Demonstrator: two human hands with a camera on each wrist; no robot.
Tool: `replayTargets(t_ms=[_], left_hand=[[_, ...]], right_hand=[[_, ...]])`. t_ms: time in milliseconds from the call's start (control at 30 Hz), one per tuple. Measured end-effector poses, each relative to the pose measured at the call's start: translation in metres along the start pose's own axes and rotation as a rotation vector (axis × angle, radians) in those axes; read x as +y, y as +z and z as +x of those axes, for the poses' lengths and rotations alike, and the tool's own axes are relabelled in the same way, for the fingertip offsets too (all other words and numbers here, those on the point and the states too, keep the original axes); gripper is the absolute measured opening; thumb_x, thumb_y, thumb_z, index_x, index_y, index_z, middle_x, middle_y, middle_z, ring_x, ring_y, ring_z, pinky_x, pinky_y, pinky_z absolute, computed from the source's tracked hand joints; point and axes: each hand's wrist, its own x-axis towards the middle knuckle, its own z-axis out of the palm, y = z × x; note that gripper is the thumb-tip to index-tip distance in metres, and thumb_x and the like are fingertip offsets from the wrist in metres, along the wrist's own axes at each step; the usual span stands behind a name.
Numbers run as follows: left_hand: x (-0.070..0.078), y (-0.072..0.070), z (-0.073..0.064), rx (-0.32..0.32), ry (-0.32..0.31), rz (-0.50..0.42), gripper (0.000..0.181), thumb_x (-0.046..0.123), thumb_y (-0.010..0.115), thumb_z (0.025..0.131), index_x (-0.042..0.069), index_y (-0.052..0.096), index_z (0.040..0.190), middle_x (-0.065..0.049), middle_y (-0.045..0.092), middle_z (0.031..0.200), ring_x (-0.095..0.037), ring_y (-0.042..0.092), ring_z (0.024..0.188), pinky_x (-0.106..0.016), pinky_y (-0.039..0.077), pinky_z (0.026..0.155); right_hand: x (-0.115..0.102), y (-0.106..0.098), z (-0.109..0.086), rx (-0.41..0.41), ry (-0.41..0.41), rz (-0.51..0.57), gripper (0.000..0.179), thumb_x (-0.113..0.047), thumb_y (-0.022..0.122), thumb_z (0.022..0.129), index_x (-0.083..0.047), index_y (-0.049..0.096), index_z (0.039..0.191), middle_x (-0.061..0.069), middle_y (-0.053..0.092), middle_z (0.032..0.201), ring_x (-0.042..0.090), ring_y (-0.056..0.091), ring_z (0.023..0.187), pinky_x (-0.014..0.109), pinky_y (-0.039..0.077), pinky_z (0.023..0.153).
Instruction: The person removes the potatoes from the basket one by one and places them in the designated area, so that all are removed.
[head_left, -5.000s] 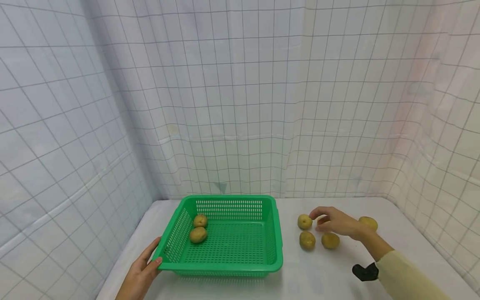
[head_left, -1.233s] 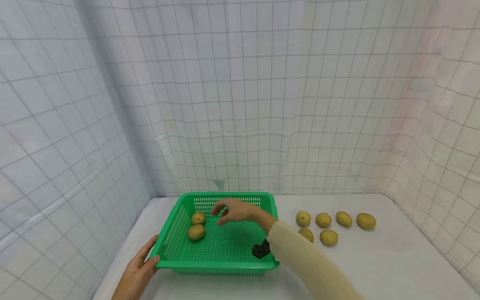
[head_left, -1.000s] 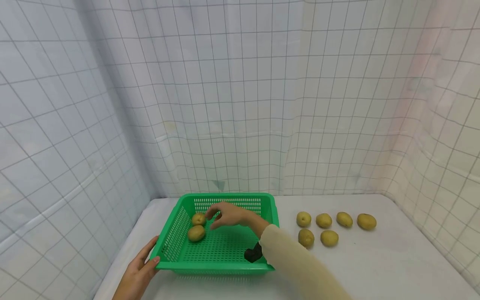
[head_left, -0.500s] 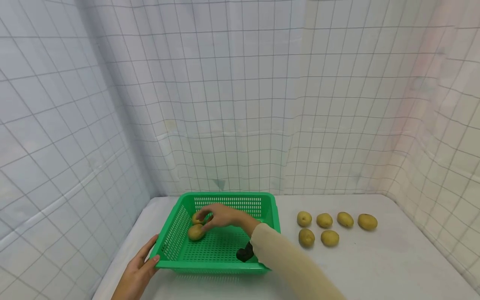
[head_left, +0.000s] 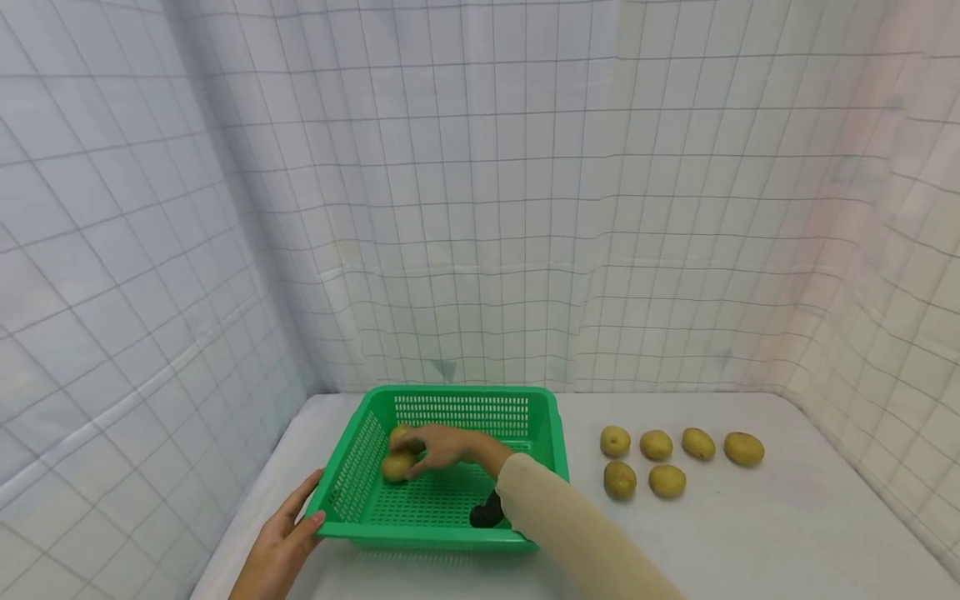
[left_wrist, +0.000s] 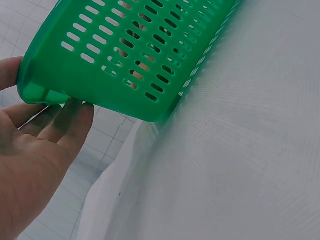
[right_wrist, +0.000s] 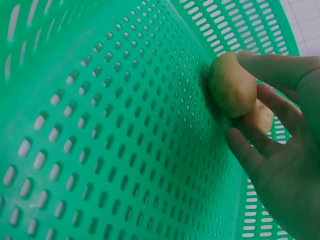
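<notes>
My left hand grips the left rim of the green plastic basket, thumb above and fingers beneath, as the left wrist view also shows. Inside the basket, toward its left wall, two potatoes lie close together. My right hand reaches down over them. In the right wrist view, its thumb rests on the nearer potato and the fingers curl round the other side, pinching it. The farther potato shows behind those fingers, partly covered.
Several potatoes lie on the white-covered table right of the basket. A black object sits by the right cuff, over the basket. White grid-patterned sheets hang behind and at both sides.
My right hand was among the potatoes on the table five seconds ago. It has come left into the basket and lowered onto the nearer potato. The left hand stays on the rim.
</notes>
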Motion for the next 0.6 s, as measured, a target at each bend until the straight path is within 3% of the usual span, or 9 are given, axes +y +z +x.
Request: replayTargets(t_ms=[300, 467, 600], left_hand=[[0.0029, -0.0007, 0.0026, 0.004, 0.003, 0.018, 0.065, 0.004, 0.041, 0.112, -0.013, -0.001, 0.159, -0.033, -0.008, 0.163, -0.006, 0.052, 0.132, -0.024, 0.049, 0.1], [0.0017, 0.0003, 0.0023, 0.001, -0.01, 0.012, 0.066, 0.004, 0.041, 0.112, -0.013, -0.002, 0.159, -0.034, -0.01, 0.162, -0.002, 0.05, 0.131, -0.023, 0.049, 0.1], [0.0012, 0.0002, 0.0001, 0.016, -0.015, 0.005, 0.067, 0.005, 0.042, 0.112, -0.013, -0.003, 0.159, -0.033, -0.01, 0.163, -0.001, 0.051, 0.13, -0.023, 0.05, 0.1]], right_hand=[[0.0043, -0.0013, 0.0057, -0.021, -0.085, -0.076, 0.041, -0.005, 0.078, 0.094, -0.004, 0.061, 0.132, 0.004, 0.057, 0.132, 0.009, 0.051, 0.119, 0.02, 0.046, 0.097], [0.0031, 0.0009, 0.0034, -0.035, -0.044, -0.051, 0.034, -0.002, 0.076, 0.095, -0.008, 0.054, 0.122, 0.0, 0.054, 0.124, 0.007, 0.051, 0.111, 0.02, 0.045, 0.094], [0.0007, 0.0029, 0.003, -0.045, -0.015, -0.064, 0.039, -0.004, 0.075, 0.096, -0.005, 0.052, 0.127, 0.001, 0.052, 0.123, 0.008, 0.05, 0.105, 0.021, 0.045, 0.091]])
